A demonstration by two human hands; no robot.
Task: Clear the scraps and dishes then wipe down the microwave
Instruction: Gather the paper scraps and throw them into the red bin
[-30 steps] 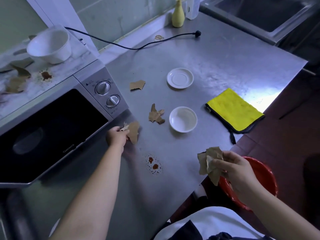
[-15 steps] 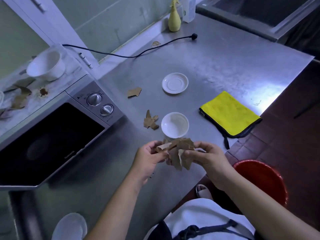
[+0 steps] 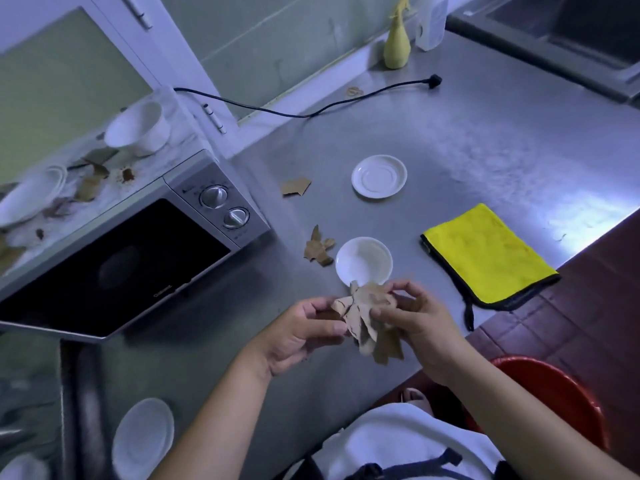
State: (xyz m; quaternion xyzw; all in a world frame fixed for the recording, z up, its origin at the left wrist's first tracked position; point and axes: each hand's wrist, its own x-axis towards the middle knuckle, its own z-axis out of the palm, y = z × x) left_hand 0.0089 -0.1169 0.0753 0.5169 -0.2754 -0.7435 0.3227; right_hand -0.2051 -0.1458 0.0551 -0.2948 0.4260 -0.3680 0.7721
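**Scrap clearance under way; bundle held in both hands**

The steel worktop (image 3: 485, 140) carries every item noted.

The microwave (image 3: 114, 258) stands left of the grip and beyond it, well apart. Its top bears a white bowl (image 3: 136, 128), a plate (image 3: 31, 199) and brown top scraps (image 3: 90, 181), none yet cleared.

A red bucket (image 3: 554, 393) sits on the floor, near, to the right of the grip and nearer the person. A yellow cloth (image 3: 485, 258) lies folded right of the grip, untouched.

A small dish (image 3: 363, 259) lies just beyond the grip, its near rim hidden by the held paper; a saucer (image 3: 379, 175) lies farther beyond. A loose cluster (image 3: 318, 247) lies just beside the dish, and a single scrap (image 3: 296, 186) lies farther off.

Grip: the left hand (image 3: 301, 327) and right hand (image 3: 419, 317) both pinch one bundle of scraps (image 3: 367, 317), which is raised between them over the worktop's near edge.

Assessment: the step in hand is gathering scraps, and the task is at an early stage. The next move likely calls for passing the bundle to one hand. The other hand would then be free for the cluster, or the bundle could go to the bucket.
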